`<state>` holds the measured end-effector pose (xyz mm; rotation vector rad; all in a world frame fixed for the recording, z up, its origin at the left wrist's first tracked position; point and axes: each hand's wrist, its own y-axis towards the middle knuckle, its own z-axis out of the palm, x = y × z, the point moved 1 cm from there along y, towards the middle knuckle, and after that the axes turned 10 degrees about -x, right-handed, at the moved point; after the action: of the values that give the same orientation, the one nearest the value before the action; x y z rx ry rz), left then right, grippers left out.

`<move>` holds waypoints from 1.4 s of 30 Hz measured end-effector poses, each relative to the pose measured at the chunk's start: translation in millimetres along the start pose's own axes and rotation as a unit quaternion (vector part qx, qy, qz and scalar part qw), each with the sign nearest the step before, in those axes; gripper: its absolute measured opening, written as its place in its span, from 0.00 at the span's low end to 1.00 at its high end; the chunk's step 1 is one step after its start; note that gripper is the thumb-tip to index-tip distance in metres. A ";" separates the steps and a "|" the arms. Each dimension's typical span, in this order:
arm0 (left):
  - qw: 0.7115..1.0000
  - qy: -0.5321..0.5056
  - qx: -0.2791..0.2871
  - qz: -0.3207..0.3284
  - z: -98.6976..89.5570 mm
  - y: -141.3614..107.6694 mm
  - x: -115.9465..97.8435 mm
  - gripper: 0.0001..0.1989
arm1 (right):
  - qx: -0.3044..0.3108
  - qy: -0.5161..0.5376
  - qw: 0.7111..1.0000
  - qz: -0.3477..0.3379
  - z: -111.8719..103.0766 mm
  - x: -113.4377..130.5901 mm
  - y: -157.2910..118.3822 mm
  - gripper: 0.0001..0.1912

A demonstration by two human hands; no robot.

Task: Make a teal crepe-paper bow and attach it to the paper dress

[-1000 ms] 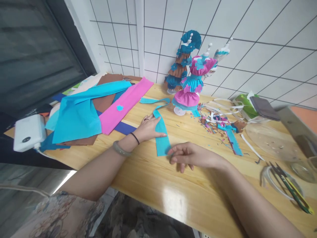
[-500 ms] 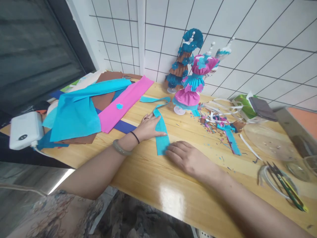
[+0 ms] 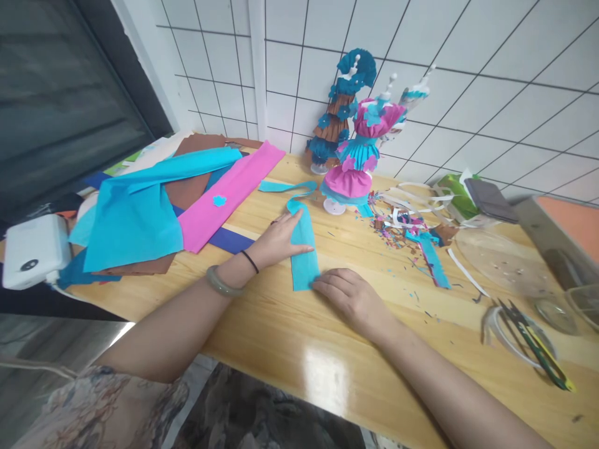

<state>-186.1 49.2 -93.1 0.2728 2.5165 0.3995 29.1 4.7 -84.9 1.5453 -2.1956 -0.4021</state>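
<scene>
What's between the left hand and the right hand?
In the head view, the near end of the turquoise strip lies on the table between the left hand and the right hand.

Head-worn camera, looking forward and obliquely down across a wooden tabletop (image 3: 262, 333) from above its near edge, where the wearer's lap (image 3: 281, 405) shows below. The turquoise crepe-paper strip (image 3: 305, 265) lies near mid-view, at arm's length, between the left hand (image 3: 279, 242) and right hand (image 3: 352, 300); the forearms enter from near left and near right. A floral sleeve (image 3: 105, 399) is closest, at near left. The white tiled wall (image 3: 468, 43), its grid lines slanting, closes the far side.
</scene>
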 end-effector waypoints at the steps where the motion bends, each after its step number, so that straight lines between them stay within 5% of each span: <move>1: 1.000 -0.018 -0.009 0.000 -0.8 0.3 -0.5 0.45 | -0.004 0.007 1.000 0.004 0.2 -0.4 -0.1 0.15; 5: 0.992 -0.117 -0.055 -0.007 -1.9 0.8 -0.6 0.38 | -0.019 0.022 1.000 0.006 -0.1 -1.7 -0.4 0.14; 10: 0.950 -0.288 -0.071 -0.097 1.3 3.0 3.8 0.34 | -0.052 0.035 0.998 0.023 -1.3 -5.8 -2.3 0.12; 16: 0.919 -0.343 -0.144 -0.135 -3.6 6.9 6.8 0.36 | -0.125 0.064 0.985 0.097 -0.7 -10.1 -5.0 0.13; 20: 0.894 -0.394 -0.158 -0.145 -4.9 7.3 3.4 0.39 | -0.222 0.162 0.934 0.227 -0.8 -10.6 -4.2 0.12; 25: 0.877 -0.438 -0.145 -0.134 -1.4 6.0 -0.6 0.40 | -0.245 0.394 0.801 0.379 3.4 -11.0 -1.4 0.07; 27: 0.872 -0.451 -0.140 -0.128 -0.6 5.7 -2.2 0.40 | -0.242 0.434 0.770 0.400 5.5 -11.6 -0.4 0.08; 38: 0.865 -0.471 -0.125 -0.122 -0.5 5.1 -7.4 0.41 | -0.194 0.471 0.752 0.419 12.1 -12.5 -1.1 0.09; 42: 0.865 -0.486 -0.058 -0.110 -4.6 0.9 -19.4 0.38 | -0.222 0.438 0.752 0.440 12.1 -13.9 -1.3 0.10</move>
<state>-172.7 43.6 -79.3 0.0907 1.4945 0.2276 28.1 17.3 -98.4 0.1938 -1.5954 0.1173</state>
